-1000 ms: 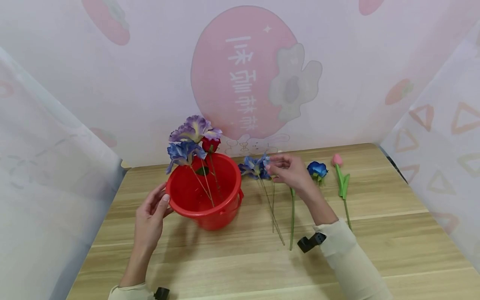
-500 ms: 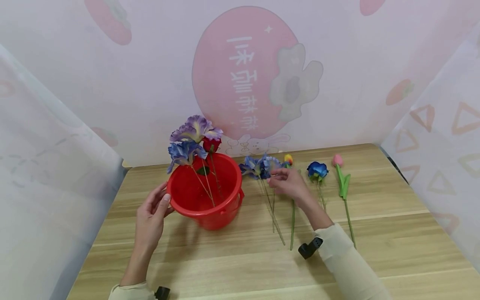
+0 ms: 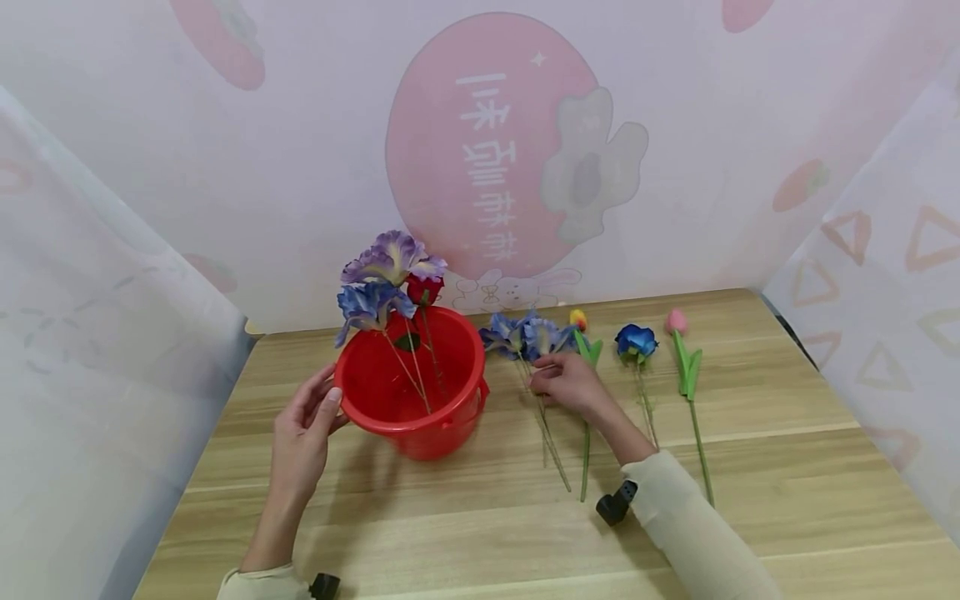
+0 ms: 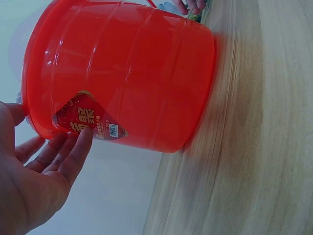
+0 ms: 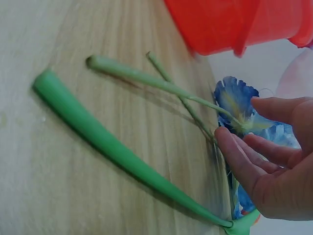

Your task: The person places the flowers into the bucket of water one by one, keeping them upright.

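Note:
A red plastic bucket [image 3: 427, 437] stands at the left of the table. My left hand [image 3: 300, 437] grips its side, thumb at the rim and fingers along the outer wall by the label [image 4: 88, 117]. A purple iris [image 3: 393, 260], a blue iris [image 3: 369, 307] and a red rose [image 3: 425, 289] stand in the bucket. To its right lie two more blue irises, one left [image 3: 504, 335] and one right [image 3: 549, 336], with crossing stems. Over these stems, just below the blooms, is my right hand [image 3: 570, 383]; the right wrist view shows its thumb and fingers apart beside a stem [image 5: 200, 100].
Farther right on the wooden table [image 3: 787, 467] lie a yellow-red tulip [image 3: 577, 319] under the right hand's side, a blue rose [image 3: 636, 342] and a pink tulip [image 3: 677, 321], stems toward the front. A printed cloth backdrop [image 3: 300, 167] rises behind the table.
My right hand has come down from the iris blooms toward the stems, uncovering the yellow-red tulip and the right-hand blue iris. The left hand stays on the bucket.

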The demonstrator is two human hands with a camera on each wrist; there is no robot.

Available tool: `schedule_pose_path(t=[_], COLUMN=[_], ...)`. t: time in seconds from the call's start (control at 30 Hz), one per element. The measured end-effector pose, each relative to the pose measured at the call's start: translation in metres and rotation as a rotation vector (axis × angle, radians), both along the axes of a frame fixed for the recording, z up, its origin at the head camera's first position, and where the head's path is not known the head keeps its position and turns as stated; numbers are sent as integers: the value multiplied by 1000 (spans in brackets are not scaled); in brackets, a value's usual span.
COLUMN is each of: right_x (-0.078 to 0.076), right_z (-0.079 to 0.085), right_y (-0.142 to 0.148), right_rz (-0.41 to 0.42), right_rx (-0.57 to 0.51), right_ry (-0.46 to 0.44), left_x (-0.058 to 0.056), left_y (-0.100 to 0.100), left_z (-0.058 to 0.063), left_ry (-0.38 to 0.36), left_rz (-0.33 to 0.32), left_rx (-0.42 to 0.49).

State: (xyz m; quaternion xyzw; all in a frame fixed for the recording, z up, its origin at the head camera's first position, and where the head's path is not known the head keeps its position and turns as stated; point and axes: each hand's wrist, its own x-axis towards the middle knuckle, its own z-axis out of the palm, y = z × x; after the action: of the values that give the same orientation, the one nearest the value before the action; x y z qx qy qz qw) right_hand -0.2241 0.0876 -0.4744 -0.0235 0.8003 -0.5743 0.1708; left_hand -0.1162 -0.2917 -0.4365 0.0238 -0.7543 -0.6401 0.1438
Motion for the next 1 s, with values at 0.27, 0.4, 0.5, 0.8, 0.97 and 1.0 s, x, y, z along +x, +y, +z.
schedule_pose_path(t=[0.27,0.4,0.5,0.8,0.97,1.0], right_x=[-3,-4,-4,3,8,9], right_z=[0,-3,-5,6,18,22], right_y=[-9,-14,-16,-12,-5,-4], right_rz=[11,-3,-12,18,33,26], right_rx=[83,79,70,42,32,21], right_ry=[17,12,12,3,26,27], left_x=[0,1,0,-1,-1,0], left_y=[-1,-1,-1,0,-1,-1], left_z=[0,-1,-1,-1,-1,-1], left_ry=[-4,-8,-5,9,12,11], left_rz=[3,4,-3,-6,-7,-7], left_rx=[-8,-15,-12,-7,-10,-11])
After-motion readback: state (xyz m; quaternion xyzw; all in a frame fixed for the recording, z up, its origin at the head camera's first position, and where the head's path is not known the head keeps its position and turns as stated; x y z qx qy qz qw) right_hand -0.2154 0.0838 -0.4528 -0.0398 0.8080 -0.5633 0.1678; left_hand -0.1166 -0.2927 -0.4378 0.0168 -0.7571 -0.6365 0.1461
